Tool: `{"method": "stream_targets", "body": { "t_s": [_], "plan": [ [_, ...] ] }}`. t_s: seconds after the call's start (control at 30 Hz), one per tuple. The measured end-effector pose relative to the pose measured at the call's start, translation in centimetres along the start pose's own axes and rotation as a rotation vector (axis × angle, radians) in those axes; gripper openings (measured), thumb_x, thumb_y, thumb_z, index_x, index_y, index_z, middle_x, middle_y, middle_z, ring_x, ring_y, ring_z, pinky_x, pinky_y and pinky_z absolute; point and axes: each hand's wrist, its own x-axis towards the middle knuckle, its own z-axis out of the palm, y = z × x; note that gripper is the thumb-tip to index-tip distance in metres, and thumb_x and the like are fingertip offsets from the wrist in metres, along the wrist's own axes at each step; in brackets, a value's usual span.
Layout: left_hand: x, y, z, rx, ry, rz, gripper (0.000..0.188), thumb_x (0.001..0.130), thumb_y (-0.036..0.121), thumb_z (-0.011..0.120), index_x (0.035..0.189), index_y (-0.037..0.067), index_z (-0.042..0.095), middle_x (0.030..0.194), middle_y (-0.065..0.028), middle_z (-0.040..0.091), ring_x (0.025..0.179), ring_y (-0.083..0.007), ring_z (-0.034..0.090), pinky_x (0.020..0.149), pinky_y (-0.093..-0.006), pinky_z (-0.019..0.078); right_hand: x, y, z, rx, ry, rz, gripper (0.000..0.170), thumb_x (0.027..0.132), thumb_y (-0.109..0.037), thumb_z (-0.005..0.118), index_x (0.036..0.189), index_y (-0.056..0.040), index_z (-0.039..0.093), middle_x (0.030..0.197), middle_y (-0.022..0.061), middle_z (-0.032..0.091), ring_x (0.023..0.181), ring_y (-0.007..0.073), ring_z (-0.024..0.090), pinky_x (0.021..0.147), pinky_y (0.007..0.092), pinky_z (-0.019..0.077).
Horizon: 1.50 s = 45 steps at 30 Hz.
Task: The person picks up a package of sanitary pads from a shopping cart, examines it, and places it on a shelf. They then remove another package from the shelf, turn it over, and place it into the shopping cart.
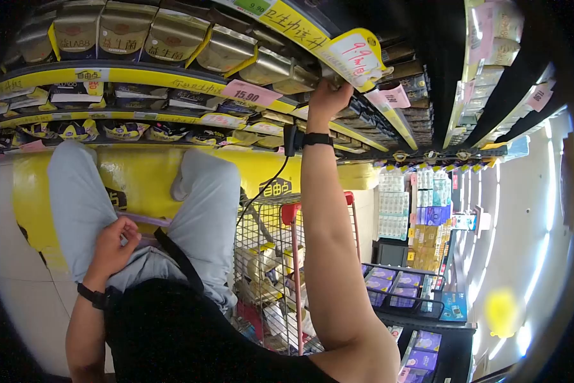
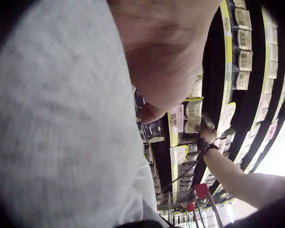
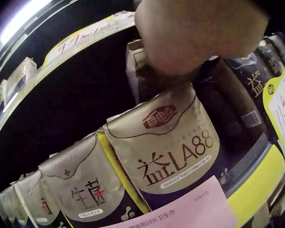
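While a long black shelf with yellow edging (image 1: 153,78) spans the scene near a red-trimmed wire cart (image 1: 298,287), gold-and-navy foil packets (image 3: 83,185) line it. Over one marked LA88, the right hand (image 1: 330,101) reaches in; its hidden fingertips leave any pinch untellable. Loosely curled, the left hand (image 1: 116,247) is at the lap.

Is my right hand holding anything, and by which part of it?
That can't be told: your right hand is at a gold pack, but its fingertips are hidden.
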Motion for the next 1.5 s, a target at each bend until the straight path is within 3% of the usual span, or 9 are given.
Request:
{"method": "stream_targets", "body": {
  "t_s": [0.1,0.27,0.33,0.43,0.57,0.67,0.93,1.23,1.5],
  "plan": [
    [0.1,-0.6,0.2,0.061,0.021,0.032,0.014,0.088,0.009,0.068,0.097,0.006,0.058,0.081,-0.0039,0.064,0.076,-0.0168,0.061,0.068,-0.0309,0.0459,0.9,1.0,1.4,-0.066,0.023,-0.089,0.037,0.081,-0.004,0.068,0.117,0.0021,0.063,0.113,0.0205,0.066,0.106,0.0397,0.061,0.093,0.0437,0.047],
    [0.1,-0.5,0.4,0.152,0.061,0.066,0.016,0.086,0.009,0.069,0.097,0.005,0.059,0.08,-0.0074,0.066,0.074,-0.0207,0.064,0.066,-0.0326,0.0481,2.8,3.8,4.5,0.452,-0.124,-0.165,0.03,0.088,-0.014,0.067,0.114,0.0003,0.066,0.113,0.0197,0.067,0.106,0.0431,0.061,0.092,0.0496,0.0457],
    [0.3,-0.6,0.4,0.185,0.077,0.096,0.017,0.086,0.01,0.069,0.098,0.005,0.059,0.08,-0.0083,0.066,0.075,-0.0222,0.065,0.067,-0.0334,0.0486,3.2,3.8,4.5,-0.159,-0.17,-0.452,0.032,0.093,-0.023,0.063,0.118,-0.0028,0.066,0.114,0.0183,0.068,0.108,0.0441,0.06,0.094,0.0536,0.0445],
    [0.3,-0.1,0.4,0.193,0.076,0.041,0.017,0.086,0.01,0.07,0.099,0.004,0.06,0.081,-0.0096,0.066,0.076,-0.0241,0.065,0.068,-0.0341,0.0498,4.0,4.4,4.8,-0.527,-0.454,-0.551,0.038,0.096,-0.031,0.055,0.125,-0.0073,0.064,0.123,0.0182,0.065,0.116,0.0435,0.058,0.1,0.0547,0.0423],
    [0.5,-0.3,0.4,0.234,0.054,0.053,0.018,0.085,0.011,0.071,0.098,0.004,0.061,0.083,-0.0105,0.066,0.078,-0.025,0.065,0.071,-0.0347,0.051,5.3,5.1,6.6,-0.851,-0.735,-0.615,0.053,0.095,-0.039,0.055,0.143,-0.0171,0.052,0.15,0.0126,0.048,0.137,0.035,0.044,0.113,0.0511,0.0328],
    [0.6,-0.2,0.3,0.259,0.062,0.08,0.019,0.084,0.011,0.071,0.097,0.003,0.061,0.083,-0.0108,0.066,0.078,-0.0256,0.065,0.072,-0.0353,0.0515,5.9,5.1,7.2,-0.938,-0.837,-0.672,0.052,0.094,-0.037,0.055,0.142,-0.0164,0.052,0.149,0.0132,0.049,0.136,0.0353,0.045,0.113,0.0509,0.0332],
    [0.9,0.2,0.3,0.352,0.063,0.015,0.02,0.085,0.013,0.072,0.099,0.006,0.061,0.086,-0.011,0.068,0.082,-0.0273,0.067,0.073,-0.0379,0.0519,6.7,5.3,7.2,-0.884,-0.821,-0.644,0.05,0.093,-0.034,0.055,0.14,-0.0144,0.054,0.146,0.0148,0.051,0.134,0.0363,0.047,0.112,0.0505,0.0345],
    [2.3,-0.3,0.4,0.497,0.041,0.022,0.023,0.086,0.028,0.071,0.098,0.011,0.063,0.09,-0.0081,0.071,0.083,-0.0268,0.069,0.072,-0.0401,0.0538,7.5,3.8,5.3,-0.855,-0.796,-0.418,0.048,0.093,-0.03,0.055,0.137,-0.0123,0.056,0.142,0.0165,0.054,0.131,0.0374,0.049,0.111,0.05,0.0359],
    [2.7,-1.2,0.7,0.493,-0.013,0.027,0.023,0.086,0.028,0.071,0.099,0.011,0.064,0.088,-0.0055,0.071,0.083,-0.0247,0.07,0.072,-0.0381,0.0545,6.9,2.3,3.3,-0.622,-0.973,-0.229,0.046,0.092,-0.026,0.054,0.135,-0.0104,0.057,0.139,0.018,0.056,0.128,0.0383,0.052,0.11,0.0495,0.0371]
  ]
}}
